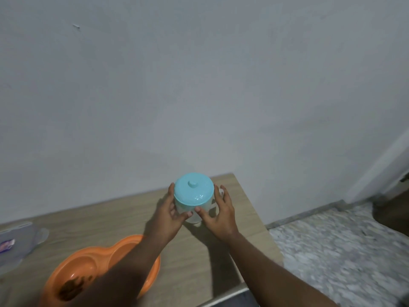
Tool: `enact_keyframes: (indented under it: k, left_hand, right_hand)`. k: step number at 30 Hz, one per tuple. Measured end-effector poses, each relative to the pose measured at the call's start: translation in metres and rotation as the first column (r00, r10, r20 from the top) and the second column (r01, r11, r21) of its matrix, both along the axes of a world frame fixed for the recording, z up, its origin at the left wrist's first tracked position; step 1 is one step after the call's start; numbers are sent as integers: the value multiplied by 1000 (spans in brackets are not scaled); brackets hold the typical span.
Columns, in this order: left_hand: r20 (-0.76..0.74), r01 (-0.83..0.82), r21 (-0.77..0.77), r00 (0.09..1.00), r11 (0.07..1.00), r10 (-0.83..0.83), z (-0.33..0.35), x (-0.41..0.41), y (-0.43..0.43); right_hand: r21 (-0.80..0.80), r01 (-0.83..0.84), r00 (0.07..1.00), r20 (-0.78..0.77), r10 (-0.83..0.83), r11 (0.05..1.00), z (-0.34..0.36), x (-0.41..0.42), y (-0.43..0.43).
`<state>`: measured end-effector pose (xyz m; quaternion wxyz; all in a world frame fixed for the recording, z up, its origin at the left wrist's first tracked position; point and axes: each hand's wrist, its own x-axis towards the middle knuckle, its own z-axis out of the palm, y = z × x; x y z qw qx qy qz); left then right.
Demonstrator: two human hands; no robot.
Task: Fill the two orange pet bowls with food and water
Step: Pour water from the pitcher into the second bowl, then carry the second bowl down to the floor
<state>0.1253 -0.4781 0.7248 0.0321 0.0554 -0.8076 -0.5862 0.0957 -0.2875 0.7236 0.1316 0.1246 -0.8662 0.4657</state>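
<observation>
A clear jug with a light blue lid [194,189] stands near the far right corner of the wooden table [199,262]. My left hand [170,214] wraps its left side and my right hand [218,214] its right side, thumbs meeting at the front. The orange double pet bowl [124,247] lies at the near left; its left well holds brown kibble [74,288], while my left forearm hides most of the right well.
A clear plastic container with a label [15,242] sits at the table's left edge. A grey wall rises right behind the table. To the right the table ends and a speckled floor [343,251] lies below.
</observation>
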Motion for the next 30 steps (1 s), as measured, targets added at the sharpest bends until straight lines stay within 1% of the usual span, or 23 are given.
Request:
enact_keyframes:
  k: [5, 10, 16, 20, 24, 27, 30]
  left_hand:
    - [-14, 23, -25, 1000, 999, -23, 1, 2, 3]
    - [-9, 4, -51, 1000, 999, -4, -9, -2, 0]
    - [-7, 18, -30, 1000, 999, -19, -12, -6, -1]
    - [22, 4, -140, 1000, 990, -1, -16, -1, -16]
    - [23, -9, -173, 1000, 985, 13, -11, 35, -50]
    - [34, -53, -209, 997, 976, 62, -9, 70, -87]
    - [43, -78, -239, 995, 968, 91, 0, 105, -118]
  right_hand:
    - [17, 11, 1000, 12, -11, 1000, -9, -2, -3]
    - [28, 26, 1000, 12, -26, 999, -11, -4, -3]
    - [22, 21, 998, 51, -22, 1000, -10, -3, -3]
    - [6, 59, 995, 82, -59, 998, -8, 8, -3]
    - [-11, 83, 994, 65, -83, 996, 3, 41, -18]
    - [-44, 89, 995, 42, -87, 995, 7, 71, -41]
    - [-47, 89, 991, 109, -83, 995, 5, 100, -68]
